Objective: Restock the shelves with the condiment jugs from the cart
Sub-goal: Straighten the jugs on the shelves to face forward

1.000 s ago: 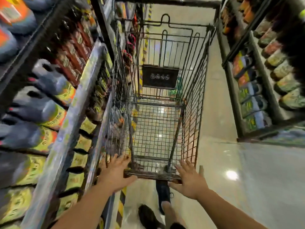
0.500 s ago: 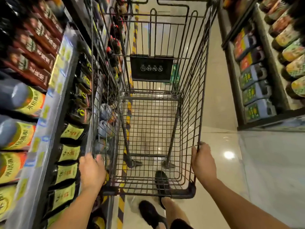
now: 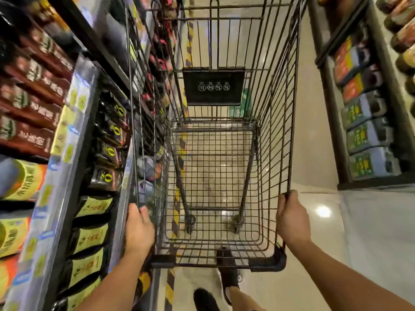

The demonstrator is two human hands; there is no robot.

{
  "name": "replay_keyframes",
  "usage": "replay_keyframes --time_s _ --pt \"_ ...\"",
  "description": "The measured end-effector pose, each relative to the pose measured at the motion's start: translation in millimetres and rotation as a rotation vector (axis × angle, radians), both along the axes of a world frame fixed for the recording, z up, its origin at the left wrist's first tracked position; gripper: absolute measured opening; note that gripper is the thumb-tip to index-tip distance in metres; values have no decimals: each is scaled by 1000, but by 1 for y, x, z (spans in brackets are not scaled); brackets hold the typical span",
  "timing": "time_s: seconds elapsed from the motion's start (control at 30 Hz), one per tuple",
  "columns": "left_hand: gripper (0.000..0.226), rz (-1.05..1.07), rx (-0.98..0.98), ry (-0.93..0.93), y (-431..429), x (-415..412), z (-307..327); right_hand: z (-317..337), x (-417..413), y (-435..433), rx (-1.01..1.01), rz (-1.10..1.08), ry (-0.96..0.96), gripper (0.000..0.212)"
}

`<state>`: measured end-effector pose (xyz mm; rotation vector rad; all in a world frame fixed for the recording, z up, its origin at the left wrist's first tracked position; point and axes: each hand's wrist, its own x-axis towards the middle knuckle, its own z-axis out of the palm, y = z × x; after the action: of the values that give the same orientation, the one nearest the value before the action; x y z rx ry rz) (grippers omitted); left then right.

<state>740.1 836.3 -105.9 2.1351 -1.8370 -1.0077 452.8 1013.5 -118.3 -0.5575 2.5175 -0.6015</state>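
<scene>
L hand point(image 3: 139, 230) and R hand point(image 3: 292, 218) each clamped on cart point(image 3: 294, 108) side rims, basket empty. Risk: cart sat v. near left shelf point(image 3: 74, 135); skewed push could snag it, topple stock point(image 3: 105, 151).

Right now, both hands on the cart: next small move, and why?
Probably wheel the cart away to reload. The left hand and right hand each grip a side rim, and the basket holds no jugs, only floor showing through the mesh, so nothing is left to shelve.
</scene>
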Motion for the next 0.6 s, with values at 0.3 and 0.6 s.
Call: replay_keyframes --time_s 0.3,0.6 --pt "22 35 -29 56 -76 -64 -5 -9 -60 -76 -14 -27 54 13" --pt "32 50 28 106 -176 -136 -17 -2 -132 -175 15 -30 71 13"
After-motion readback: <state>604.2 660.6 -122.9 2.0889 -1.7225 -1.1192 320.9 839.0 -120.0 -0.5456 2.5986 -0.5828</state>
